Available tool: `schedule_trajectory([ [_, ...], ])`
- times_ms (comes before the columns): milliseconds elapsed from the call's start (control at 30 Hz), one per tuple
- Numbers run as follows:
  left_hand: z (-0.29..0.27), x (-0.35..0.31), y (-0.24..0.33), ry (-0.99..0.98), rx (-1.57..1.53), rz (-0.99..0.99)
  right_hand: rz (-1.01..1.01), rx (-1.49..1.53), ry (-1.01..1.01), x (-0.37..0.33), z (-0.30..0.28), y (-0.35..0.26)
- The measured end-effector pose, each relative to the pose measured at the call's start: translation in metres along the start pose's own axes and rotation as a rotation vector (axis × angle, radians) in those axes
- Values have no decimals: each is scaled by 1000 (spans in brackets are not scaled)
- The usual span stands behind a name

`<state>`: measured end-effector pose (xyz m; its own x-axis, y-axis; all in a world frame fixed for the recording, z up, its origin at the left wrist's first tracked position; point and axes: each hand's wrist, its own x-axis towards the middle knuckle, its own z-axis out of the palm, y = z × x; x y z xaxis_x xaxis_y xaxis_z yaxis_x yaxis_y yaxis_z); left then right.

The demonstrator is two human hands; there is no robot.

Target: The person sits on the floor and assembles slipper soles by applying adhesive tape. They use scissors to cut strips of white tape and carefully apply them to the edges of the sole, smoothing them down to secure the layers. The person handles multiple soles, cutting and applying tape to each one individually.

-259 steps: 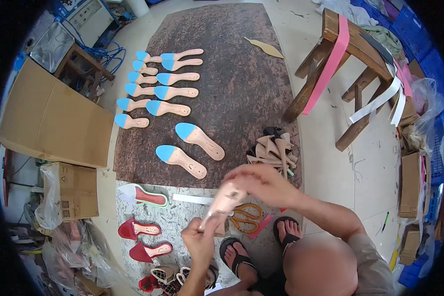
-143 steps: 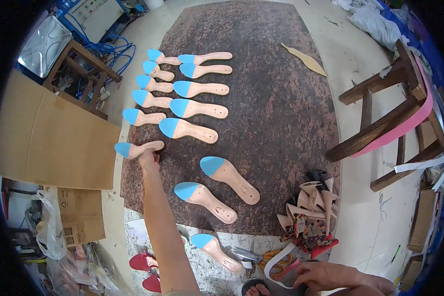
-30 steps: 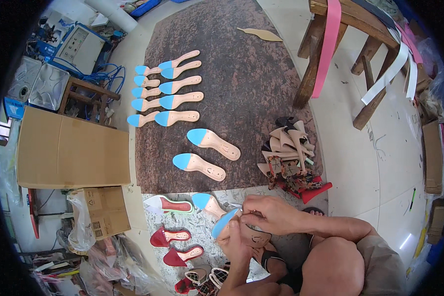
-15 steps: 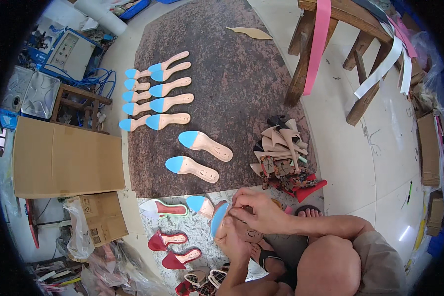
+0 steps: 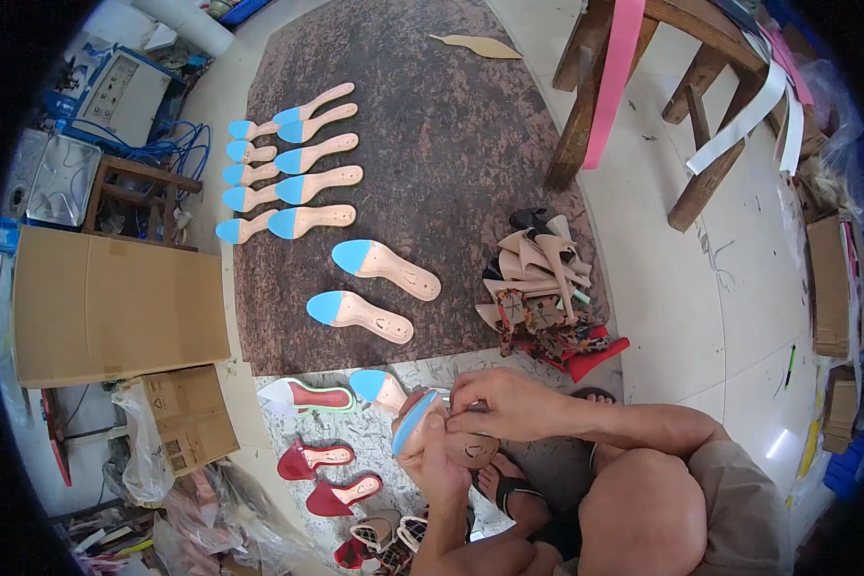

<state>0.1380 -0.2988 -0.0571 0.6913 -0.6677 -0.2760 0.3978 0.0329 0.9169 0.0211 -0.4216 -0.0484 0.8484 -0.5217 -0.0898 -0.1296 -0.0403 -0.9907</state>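
Note:
My left hand (image 5: 444, 463) grips a beige shoe insole with a blue toe (image 5: 416, 422), thumb on top, the toe tilted up toward the left. Close beside it, my right hand (image 5: 509, 403) has its fingers pinched together at the insole's edge; whatever is between the fingertips is too small to make out. Just beyond lies another blue-toed insole (image 5: 379, 388), partly covered by the held one. To the left rest a white-toed insole with a pale green rim (image 5: 307, 396) and two dark red-toed ones, the upper (image 5: 314, 460) and lower (image 5: 343, 494).
Rows of blue-toed insoles (image 5: 314, 219) lie on a dark mottled mat (image 5: 432, 144). A pile of beige, floral and red shoe pieces (image 5: 542, 278) sits at its right edge. A wooden stool (image 5: 686, 106) with hanging strips stands far right; a cardboard box (image 5: 120, 307) is at left.
The whole view has shifted slightly, so things on the floor sit a little higher and further left. In my left hand the insole has turned somewhat; my right hand stays pinched beside it.

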Motion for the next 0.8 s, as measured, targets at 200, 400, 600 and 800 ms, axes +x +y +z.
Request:
schedule_trajectory([
  [200, 8, -2, -3, 18, -47, -22, 104, -105, 73, -4, 6, -10],
  [400, 13, -1, 4, -18, -103, -51, 18, 127, 271, -7, 16, -2],
  [600, 17, 2, 7, 13, 28, 2, -6, -109, 103, -8, 8, -3],
  [800, 14, 3, 16, -111, 45, -131, 132, -155, 11, -8, 8, -8],
])
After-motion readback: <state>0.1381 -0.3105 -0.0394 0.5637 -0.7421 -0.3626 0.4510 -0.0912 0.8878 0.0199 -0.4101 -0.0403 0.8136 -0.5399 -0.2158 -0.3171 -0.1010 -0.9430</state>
